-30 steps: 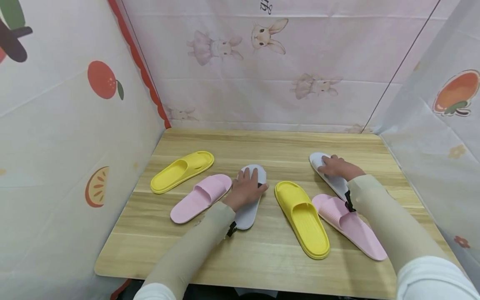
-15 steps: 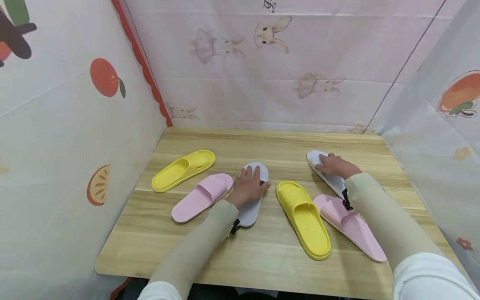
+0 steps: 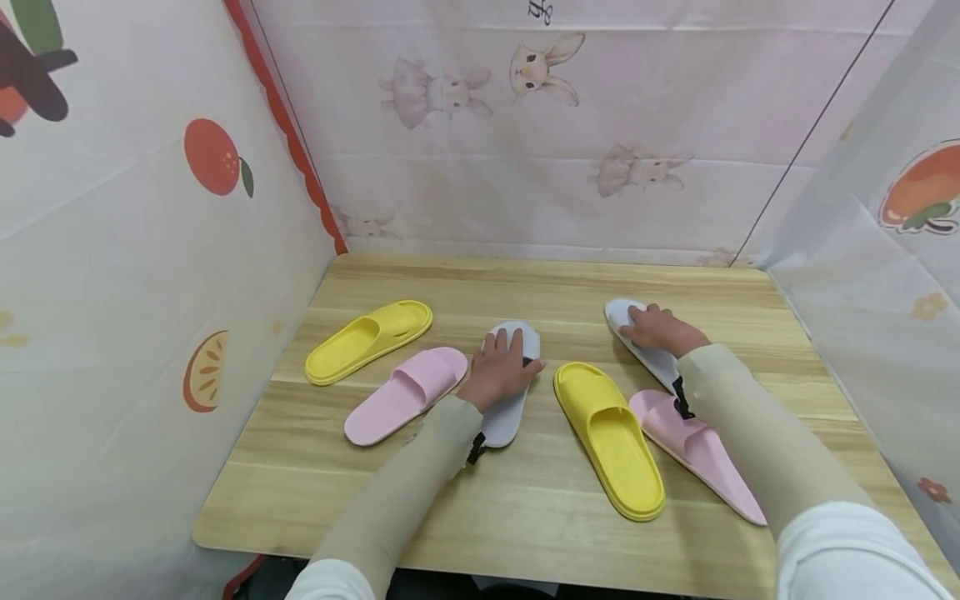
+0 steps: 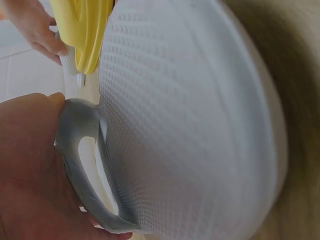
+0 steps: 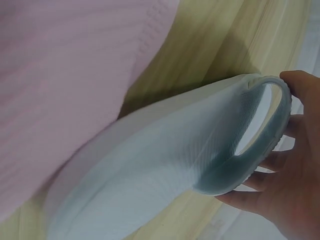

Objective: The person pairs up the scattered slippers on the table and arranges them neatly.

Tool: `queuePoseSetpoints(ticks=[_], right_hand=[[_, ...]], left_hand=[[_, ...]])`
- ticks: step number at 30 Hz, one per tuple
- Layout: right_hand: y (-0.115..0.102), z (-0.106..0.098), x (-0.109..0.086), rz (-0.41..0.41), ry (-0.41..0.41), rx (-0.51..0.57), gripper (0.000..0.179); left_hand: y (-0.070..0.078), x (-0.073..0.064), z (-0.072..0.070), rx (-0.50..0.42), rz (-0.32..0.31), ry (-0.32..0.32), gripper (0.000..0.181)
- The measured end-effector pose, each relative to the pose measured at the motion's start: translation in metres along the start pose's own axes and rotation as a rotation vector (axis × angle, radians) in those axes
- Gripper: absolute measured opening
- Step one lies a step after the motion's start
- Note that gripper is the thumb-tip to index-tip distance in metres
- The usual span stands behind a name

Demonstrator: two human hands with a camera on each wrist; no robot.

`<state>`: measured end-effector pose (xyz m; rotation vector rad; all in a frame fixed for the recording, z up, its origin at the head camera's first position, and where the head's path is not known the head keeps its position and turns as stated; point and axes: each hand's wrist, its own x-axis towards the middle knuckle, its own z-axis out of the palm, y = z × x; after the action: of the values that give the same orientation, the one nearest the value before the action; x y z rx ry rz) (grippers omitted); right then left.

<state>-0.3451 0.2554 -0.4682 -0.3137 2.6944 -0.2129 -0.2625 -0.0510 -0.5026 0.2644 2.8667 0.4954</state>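
A pale grey slipper (image 3: pixel 504 427) lies near the middle of the table, toe end pointing away. My left hand (image 3: pixel 497 372) lies over its strap, thumb on one side and fingers on the other; the left wrist view shows the slipper's dotted sole (image 4: pixel 185 130) close up. At the right, my right hand (image 3: pixel 663 330) holds the matching grey slipper (image 3: pixel 621 313) across its strap (image 5: pixel 272 135), fingers spread along it. A pink slipper (image 3: pixel 678 417) sits just nearer, partly behind the right sleeve. The heel end of the right grey slipper is hidden in the head view.
Between the hands lies a yellow slipper (image 3: pixel 611 442). Left of the left hand are a pink slipper (image 3: pixel 405 396) and another yellow slipper (image 3: pixel 367 342). The wooden table (image 3: pixel 315 508) is enclosed by printed cloth walls (image 3: pixel 480 192) at the back and sides.
My right hand has slid its grey slipper a little to the left. The left hand has shifted its grey slipper slightly away from me. The other slippers stay in place.
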Motion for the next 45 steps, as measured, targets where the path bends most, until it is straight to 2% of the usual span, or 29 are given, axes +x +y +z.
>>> queuePoseSetpoints(ticks=[13, 20, 29, 32, 36, 45], right_hand=[[-0.011, -0.007, 0.007, 0.036, 0.032, 0.028, 0.074], [-0.027, 0.003, 0.011, 0.049, 0.05, 0.024, 0.074], [-0.048, 0.015, 0.014, 0.055, 0.051, 0.038, 0.073], [-0.05, 0.015, 0.014, 0.058, 0.066, 0.038, 0.073], [-0.046, 0.015, 0.014, 0.085, 0.076, 0.035, 0.072], [-0.042, 0.008, 0.014, 0.116, 0.096, 0.061, 0.074]], left_hand=[[0.012, 0.014, -0.005, -0.001, -0.024, 0.017, 0.084], [0.008, 0.008, -0.003, 0.002, -0.058, 0.017, 0.085], [-0.005, -0.001, 0.006, -0.011, -0.085, 0.032, 0.085], [-0.004, -0.002, 0.008, -0.01, -0.074, 0.04, 0.084], [0.001, -0.001, 0.008, -0.017, -0.047, 0.045, 0.084], [0.016, 0.008, 0.004, 0.002, -0.048, 0.055, 0.084]])
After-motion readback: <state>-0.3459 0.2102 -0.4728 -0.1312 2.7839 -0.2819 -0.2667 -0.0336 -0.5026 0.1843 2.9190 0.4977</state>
